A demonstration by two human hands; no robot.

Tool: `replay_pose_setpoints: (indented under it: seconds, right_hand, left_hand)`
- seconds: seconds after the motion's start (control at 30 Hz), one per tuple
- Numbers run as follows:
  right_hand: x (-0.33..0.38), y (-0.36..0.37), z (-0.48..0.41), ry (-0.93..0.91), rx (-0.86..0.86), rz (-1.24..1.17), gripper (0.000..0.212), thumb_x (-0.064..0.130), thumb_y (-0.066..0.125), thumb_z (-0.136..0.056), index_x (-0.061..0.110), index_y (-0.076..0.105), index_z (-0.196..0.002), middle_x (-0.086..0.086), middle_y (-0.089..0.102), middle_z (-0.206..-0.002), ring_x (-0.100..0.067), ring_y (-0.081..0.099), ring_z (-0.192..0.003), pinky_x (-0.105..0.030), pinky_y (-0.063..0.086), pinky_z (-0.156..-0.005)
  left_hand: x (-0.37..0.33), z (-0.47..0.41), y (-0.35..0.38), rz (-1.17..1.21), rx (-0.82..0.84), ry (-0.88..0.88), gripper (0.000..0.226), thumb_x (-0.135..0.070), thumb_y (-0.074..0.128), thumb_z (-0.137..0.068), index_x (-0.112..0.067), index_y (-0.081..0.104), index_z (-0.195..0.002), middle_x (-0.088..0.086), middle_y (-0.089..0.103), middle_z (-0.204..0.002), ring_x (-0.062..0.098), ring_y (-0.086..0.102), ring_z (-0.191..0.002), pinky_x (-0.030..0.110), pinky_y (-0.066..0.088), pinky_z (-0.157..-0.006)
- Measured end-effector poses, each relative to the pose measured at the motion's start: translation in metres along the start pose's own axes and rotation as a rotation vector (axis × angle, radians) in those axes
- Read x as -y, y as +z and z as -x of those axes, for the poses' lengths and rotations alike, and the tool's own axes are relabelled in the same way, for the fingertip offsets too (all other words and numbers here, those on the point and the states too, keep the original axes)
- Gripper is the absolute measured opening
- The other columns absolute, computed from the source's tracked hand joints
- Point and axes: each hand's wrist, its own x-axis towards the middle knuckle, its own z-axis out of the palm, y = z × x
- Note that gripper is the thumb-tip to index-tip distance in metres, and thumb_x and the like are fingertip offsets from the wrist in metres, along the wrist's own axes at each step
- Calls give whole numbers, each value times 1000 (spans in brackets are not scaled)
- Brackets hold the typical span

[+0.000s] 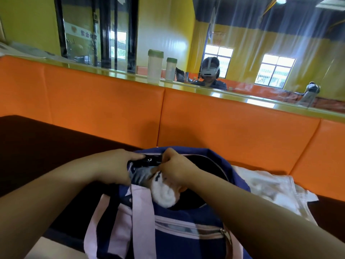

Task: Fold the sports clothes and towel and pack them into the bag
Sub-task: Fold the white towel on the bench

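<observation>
A navy bag (186, 240) with pink straps and a pink zip pocket stands on the dark seat in front of me, its top open. My left hand (115, 167) grips the left end of the bag's opening, fingers curled round a glossy black edge. My right hand (175, 171) reaches into the opening and holds a rolled white towel (164, 195) that pokes out over the near rim. A grey-blue folded garment (140, 176) lies between my hands inside the bag. A white crumpled garment (270, 189) lies on the seat to the right of the bag.
An orange padded backrest (112, 109) runs behind the dark bench seat (37, 146). On the yellow-green ledge above stand two shaker bottles (155, 66) with green lids. A mirror behind them reflects a person wearing a headset.
</observation>
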Motion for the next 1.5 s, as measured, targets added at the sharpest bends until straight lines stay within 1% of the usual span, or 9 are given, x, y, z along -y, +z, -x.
replay_pose_setpoints:
  seconds: [0.1,0.2,0.37,0.6,0.7,0.87,1.13,1.3,1.5]
  right_hand:
    - [-3,7,0,-124,-129,176,14,12,42,-92,20,35,-100,-1,46,-71,-23,48,-59,-34,43,-59]
    - [-3,26,2,-115,-138,152,18,18,42,-94,21,44,-111,0,53,-83,-27,61,-87,-36,50,-80]
    - [-2,49,2,-137,112,225,32,10,44,-96,9,47,-128,-14,57,-125,-33,55,-113,-42,45,-97]
    - [-3,33,14,-200,378,320,39,10,38,-98,15,50,-135,-9,50,-139,-24,48,-124,-35,36,-107]
    - [-8,17,27,-232,288,292,31,19,47,-97,20,60,-125,-2,58,-129,-18,53,-114,-28,39,-98]
    - [-27,-16,56,-310,47,220,22,31,56,-93,26,65,-113,5,67,-107,-12,60,-95,-30,49,-86]
    - [-106,-67,105,-178,-188,211,23,36,57,-92,28,63,-113,14,62,-91,-8,59,-86,-29,49,-82]
    - [-187,-92,136,18,-292,137,15,40,59,-89,33,65,-101,11,67,-97,-9,61,-86,-33,51,-82]
    - [-276,-113,169,234,-323,132,19,44,57,-90,33,62,-105,14,65,-95,-3,62,-83,-30,53,-77]
  left_hand:
    - [0,0,2,13,-44,25,79,-14,67,-82,-34,28,-147,-21,35,-87,4,48,-68,7,39,-53]
    - [6,0,8,49,-90,51,77,-18,70,-81,-36,31,-145,-17,36,-92,3,47,-74,7,39,-59]
    - [19,-1,17,91,-137,75,76,-21,71,-80,-37,34,-143,-15,38,-94,2,45,-77,7,38,-62]
    - [22,3,30,94,-210,49,56,-27,72,-81,-40,49,-130,-15,39,-94,4,46,-80,15,36,-66]
    - [23,6,31,102,-325,69,33,-30,72,-81,-43,60,-108,-11,44,-97,5,50,-90,19,41,-79]
    - [-1,13,29,106,-532,162,15,-34,70,-82,-39,63,-95,-14,47,-96,1,48,-88,21,40,-74]
    - [-90,8,55,-87,-490,352,18,-47,59,-86,-41,63,-103,-21,50,-94,-2,50,-88,23,46,-77]
    - [-149,-12,83,-50,-449,456,11,-48,59,-86,-42,62,-94,-21,53,-89,-2,52,-84,22,46,-75]
    - [-216,-44,135,24,-365,518,15,-47,58,-87,-34,64,-92,-16,55,-87,5,54,-82,27,48,-74]
